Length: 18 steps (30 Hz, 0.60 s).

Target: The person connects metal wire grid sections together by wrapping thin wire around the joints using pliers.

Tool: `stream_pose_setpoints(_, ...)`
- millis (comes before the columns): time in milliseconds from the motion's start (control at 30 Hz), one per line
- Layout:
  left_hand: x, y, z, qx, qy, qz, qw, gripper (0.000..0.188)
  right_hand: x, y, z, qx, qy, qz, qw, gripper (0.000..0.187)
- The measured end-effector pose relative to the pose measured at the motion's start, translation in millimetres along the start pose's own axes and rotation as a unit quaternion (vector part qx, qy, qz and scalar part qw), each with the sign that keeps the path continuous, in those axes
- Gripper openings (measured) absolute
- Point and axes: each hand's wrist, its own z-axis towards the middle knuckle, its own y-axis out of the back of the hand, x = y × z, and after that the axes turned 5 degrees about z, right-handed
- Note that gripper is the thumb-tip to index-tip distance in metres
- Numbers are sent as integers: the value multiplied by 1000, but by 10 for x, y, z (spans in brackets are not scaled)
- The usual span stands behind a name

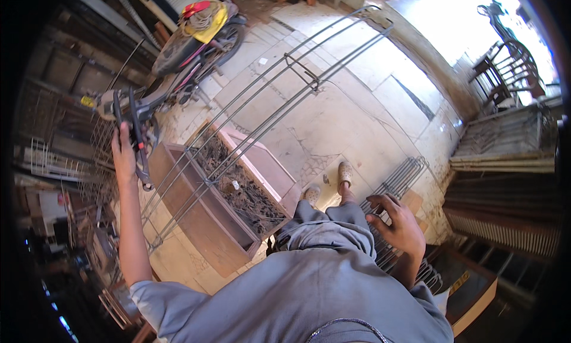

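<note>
My left hand is raised at the left, its fingers closed on a pair of long-handled dark pliers with red marks on the handles. The jaws point down toward the near end of a long steel rebar cage. This cage of thin rods and rectangular stirrups slants from lower left to the far top, passing over a wooden box. Dark, tangled scraps fill part of the box. On the right, my right hand hangs with fingers apart and nothing visible in it, above a bundle of bent steel rods.
A motorbike with a yellow and red load stands at the far left. Wire racks line the left side. A wooden chair is at the far right, above stacked panels. My feet are on the tiled floor.
</note>
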Motion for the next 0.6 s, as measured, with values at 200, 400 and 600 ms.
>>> stream_pose_setpoints(200,-830,-1436,-883,27,-131,33,990,32,-184,403,622,-24,155,65,985,24)
stream_pose_setpoints(400,-1095,-3208,-1610,419,-528,363,644,15,-600,1142,758,-167,205,218,939,33)
stream_pose_setpoints(600,-641,-4212,-2381,520,-502,307,619,21,-919,1384,673,229,98,-72,966,43)
